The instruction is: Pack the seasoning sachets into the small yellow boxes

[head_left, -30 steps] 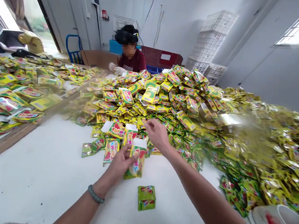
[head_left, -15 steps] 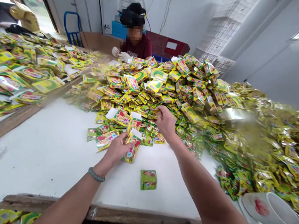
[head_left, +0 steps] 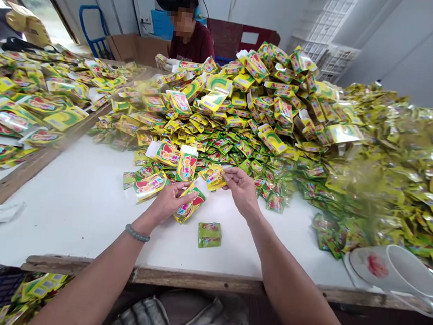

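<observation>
My left hand (head_left: 169, 201) grips a small yellow-green candy box (head_left: 191, 204) with its white flap open toward the right. In the fingertips of my right hand (head_left: 240, 187) is a yellow candy packet (head_left: 214, 177), held close to the box's open end. Beyond my left hand lie another box with a white flap (head_left: 186, 165) and a second such box (head_left: 166, 153). One more box (head_left: 151, 185) rests just left of my fingers. A single green packet (head_left: 209, 234) lies flat on the white tabletop (head_left: 93, 222) in front of me.
A large heap of boxes (head_left: 246, 84) and green packets (head_left: 233, 149) rises ahead. More packets (head_left: 409, 164) pile up at right, beside a white mug-like container (head_left: 396, 269). A wooden divider (head_left: 45, 168) borders boxes at left. Across the table sits a person (head_left: 192, 41) wearing gloves.
My right hand has come back from the heap toward the box, bringing a yellow packet. The box in my left hand has tilted toward the right. The view has dipped lower.
</observation>
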`<control>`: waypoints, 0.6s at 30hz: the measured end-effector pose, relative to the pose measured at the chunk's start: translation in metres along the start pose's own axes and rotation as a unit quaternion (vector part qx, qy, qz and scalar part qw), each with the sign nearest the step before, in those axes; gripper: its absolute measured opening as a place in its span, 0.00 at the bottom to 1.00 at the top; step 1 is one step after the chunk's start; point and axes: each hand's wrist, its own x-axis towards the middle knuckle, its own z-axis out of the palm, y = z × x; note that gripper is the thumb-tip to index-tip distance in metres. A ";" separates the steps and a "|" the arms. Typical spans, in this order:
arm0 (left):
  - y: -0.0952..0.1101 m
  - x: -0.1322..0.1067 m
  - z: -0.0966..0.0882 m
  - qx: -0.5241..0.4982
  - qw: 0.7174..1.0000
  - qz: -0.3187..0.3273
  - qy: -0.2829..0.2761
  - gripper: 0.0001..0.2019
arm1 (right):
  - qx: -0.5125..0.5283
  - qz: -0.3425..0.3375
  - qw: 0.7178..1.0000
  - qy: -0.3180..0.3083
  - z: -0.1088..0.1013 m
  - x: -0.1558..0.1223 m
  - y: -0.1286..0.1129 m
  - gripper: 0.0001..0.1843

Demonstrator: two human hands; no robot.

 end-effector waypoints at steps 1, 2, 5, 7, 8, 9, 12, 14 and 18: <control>0.000 -0.001 0.001 -0.004 1.000 -0.006 -0.006 0.39 | -0.019 -0.008 1.000 -0.010 0.001 -0.001 0.001 0.16; 0.001 -0.001 0.001 -0.003 1.000 -0.010 -0.007 0.40 | -0.048 -0.016 0.998 -0.026 0.002 -0.002 0.002 0.14; 0.001 -0.002 0.001 0.019 1.000 -0.013 0.005 0.40 | -0.154 -0.045 0.984 -0.071 0.005 -0.008 0.002 0.08; 0.001 -0.002 0.000 0.031 0.999 -0.011 0.006 0.40 | -0.211 -0.065 0.972 -0.085 0.006 -0.012 -0.002 0.09; 0.001 -0.002 -0.001 0.033 0.999 -0.010 0.005 0.39 | -0.232 -0.073 0.966 -0.090 0.006 -0.014 -0.004 0.09; 0.001 -0.002 -0.001 0.031 0.999 -0.010 0.004 0.39 | -0.251 -0.080 0.960 -0.096 0.005 -0.016 -0.007 0.08; 0.003 -0.002 -0.002 0.017 1.000 -0.014 0.005 0.41 | -0.301 -0.094 0.941 -0.119 0.005 -0.019 -0.016 0.10; 0.005 -0.002 -0.002 0.026 1.000 -0.006 0.002 0.40 | -0.327 -0.098 0.931 -0.126 0.006 -0.021 -0.020 0.15; 0.005 -0.003 -0.002 0.070 0.997 0.021 -0.033 0.34 | -0.365 -0.093 0.917 -0.130 0.009 -0.020 -0.020 0.15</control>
